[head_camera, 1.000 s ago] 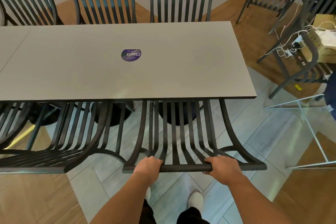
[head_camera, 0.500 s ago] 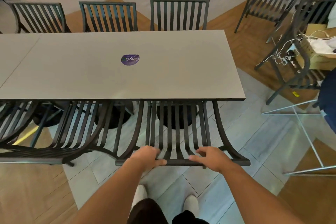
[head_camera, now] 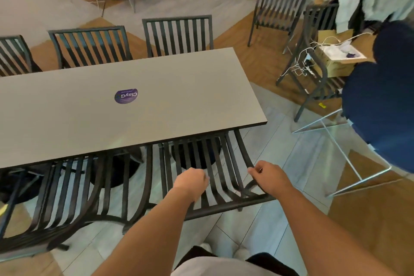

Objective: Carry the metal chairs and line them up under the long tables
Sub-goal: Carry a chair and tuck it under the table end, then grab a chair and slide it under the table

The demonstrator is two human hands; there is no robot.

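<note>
Here, chair under table, hands above

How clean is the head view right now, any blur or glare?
Head view: motion blur smears both hands, left hand and right hand, and the chair slats; wide-angle bending curves the table edge; faint pale sheen near its front edge.
</note>
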